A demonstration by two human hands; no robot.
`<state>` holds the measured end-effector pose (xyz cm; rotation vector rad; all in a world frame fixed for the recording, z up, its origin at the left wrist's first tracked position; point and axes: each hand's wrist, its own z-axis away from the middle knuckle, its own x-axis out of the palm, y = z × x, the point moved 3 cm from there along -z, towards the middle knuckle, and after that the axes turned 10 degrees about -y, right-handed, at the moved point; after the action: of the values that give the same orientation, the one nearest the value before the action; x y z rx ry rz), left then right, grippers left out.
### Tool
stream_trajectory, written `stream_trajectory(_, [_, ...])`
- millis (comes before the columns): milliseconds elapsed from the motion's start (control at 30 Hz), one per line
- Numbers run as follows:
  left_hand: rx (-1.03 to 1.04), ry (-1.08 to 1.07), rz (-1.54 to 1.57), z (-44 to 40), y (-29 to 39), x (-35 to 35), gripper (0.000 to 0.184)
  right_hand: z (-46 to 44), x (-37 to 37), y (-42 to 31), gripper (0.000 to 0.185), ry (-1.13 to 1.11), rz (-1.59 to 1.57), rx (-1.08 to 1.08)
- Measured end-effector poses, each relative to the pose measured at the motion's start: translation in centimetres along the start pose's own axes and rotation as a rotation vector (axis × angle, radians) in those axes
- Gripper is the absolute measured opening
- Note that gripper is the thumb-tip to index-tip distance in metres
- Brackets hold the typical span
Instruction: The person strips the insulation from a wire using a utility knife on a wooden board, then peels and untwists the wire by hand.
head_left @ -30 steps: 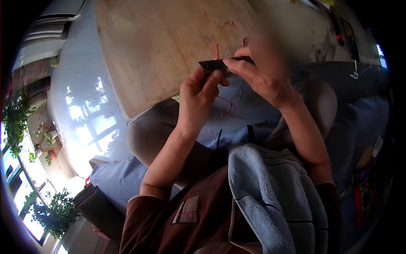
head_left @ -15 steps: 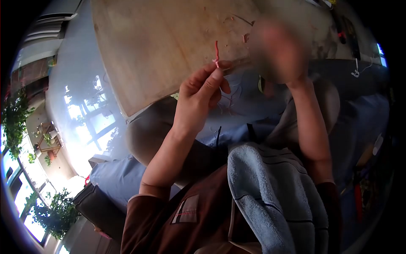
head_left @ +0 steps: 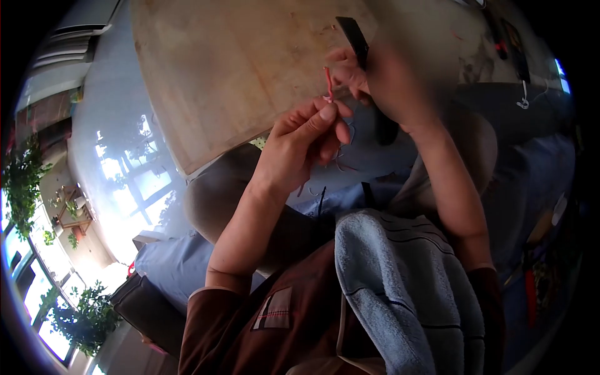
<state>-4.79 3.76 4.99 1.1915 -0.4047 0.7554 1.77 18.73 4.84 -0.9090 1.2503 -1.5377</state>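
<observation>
Between the thumb and fingers of my left hand a short red wire stands upright, with a paler pink bit at its base. My right hand is closed around a flat black tool that looks like a knife. One end of it points up and away over the board; a dark part shows below the hand. The right fingers come close to the top of the wire; whether they touch it I cannot tell. A blur covers much of the right hand.
A worn wooden board lies ahead, over my crossed legs. Thin wire scraps lie below my hands. Dark-handled tools rest at the far right. A blue towel hangs over my front, and plants stand at left.
My right hand has come left and nearer the wire, and the black tool has turned its broad side into view. My left hand has shifted slightly right and down, still pinching the wire.
</observation>
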Motion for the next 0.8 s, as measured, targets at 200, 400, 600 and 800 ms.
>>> stream_trajectory(200, [-0.033, -0.045, 0.056, -0.4, -0.1, 0.2, 0.020, 0.0, -0.3, -0.1, 0.019, -0.113, -0.296, -0.007])
stream_trajectory(400, [0.122, 0.112, -0.134, -1.1, -0.5, -0.5, 0.017, 0.3, -0.4, -0.2, 0.020, -0.048, -0.228, -0.101])
stream_trajectory(600, [0.106, 0.184, -0.243, -1.2, -0.1, -0.8, 0.020, 0.1, -0.3, -0.1, 0.021, -0.058, -0.251, -0.135])
stream_trajectory(800, [0.055, -0.030, 0.083, -1.7, -0.5, -0.5, 0.022, 0.3, -0.6, 0.3, 0.028, -0.135, -0.303, -0.077])
